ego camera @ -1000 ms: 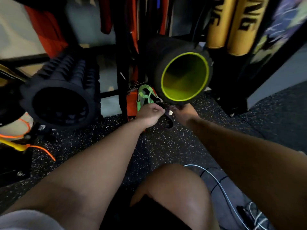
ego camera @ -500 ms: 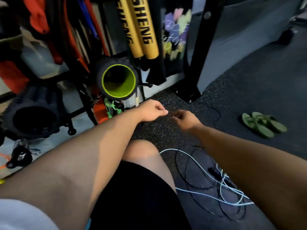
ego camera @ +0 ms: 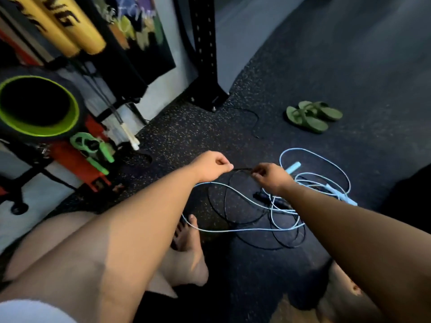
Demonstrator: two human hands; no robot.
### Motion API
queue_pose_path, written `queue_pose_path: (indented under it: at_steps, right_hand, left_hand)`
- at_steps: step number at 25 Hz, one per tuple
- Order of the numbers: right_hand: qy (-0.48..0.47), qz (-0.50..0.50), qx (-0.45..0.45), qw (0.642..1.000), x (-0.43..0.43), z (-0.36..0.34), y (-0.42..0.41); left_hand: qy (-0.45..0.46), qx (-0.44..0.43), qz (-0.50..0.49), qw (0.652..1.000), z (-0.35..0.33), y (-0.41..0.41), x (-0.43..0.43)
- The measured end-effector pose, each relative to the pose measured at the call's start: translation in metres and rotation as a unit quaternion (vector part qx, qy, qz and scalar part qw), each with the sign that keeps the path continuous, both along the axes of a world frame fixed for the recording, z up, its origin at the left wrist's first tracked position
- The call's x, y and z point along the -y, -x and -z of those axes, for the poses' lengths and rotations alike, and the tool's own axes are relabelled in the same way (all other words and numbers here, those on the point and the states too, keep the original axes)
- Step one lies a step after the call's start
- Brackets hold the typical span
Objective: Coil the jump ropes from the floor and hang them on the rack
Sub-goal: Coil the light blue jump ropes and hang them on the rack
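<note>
head view: one camera only
left hand: fingers curled, pinching black jump rope
right hand: fingertips pinching the same rope
black jump rope: short stretch between both fingertips, loops on floor below
blue jump rope: tangled on floor, under and beyond right fingers

The thin black jump rope and pale-blue plastic jump rope lie tangled on the speckled rubber floor, just ahead of a bare foot — green rubber sandals farther back right, black perforated steel upright behind, green-rimmed foam roller far left.
</note>
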State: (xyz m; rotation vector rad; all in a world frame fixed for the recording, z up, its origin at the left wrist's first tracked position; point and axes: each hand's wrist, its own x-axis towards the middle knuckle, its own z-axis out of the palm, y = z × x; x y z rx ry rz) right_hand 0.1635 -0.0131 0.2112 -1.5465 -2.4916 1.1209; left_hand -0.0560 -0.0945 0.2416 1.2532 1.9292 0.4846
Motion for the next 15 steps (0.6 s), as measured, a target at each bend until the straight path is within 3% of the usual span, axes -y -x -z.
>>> queue_pose_path:
  at_steps: [8, 15]
  right_hand:
    - [0.083, 0.044, 0.077, 0.993, -0.002, 0.103, -0.077]
    - [0.131, 0.066, 0.096, 0.985, -0.02, 0.156, -0.092]
  left_hand:
    - [0.085, 0.029, 0.034, 0.995, 0.115, -0.059, -0.022]
    - [0.13, 0.021, 0.059, 0.99, 0.164, -0.081, -0.055]
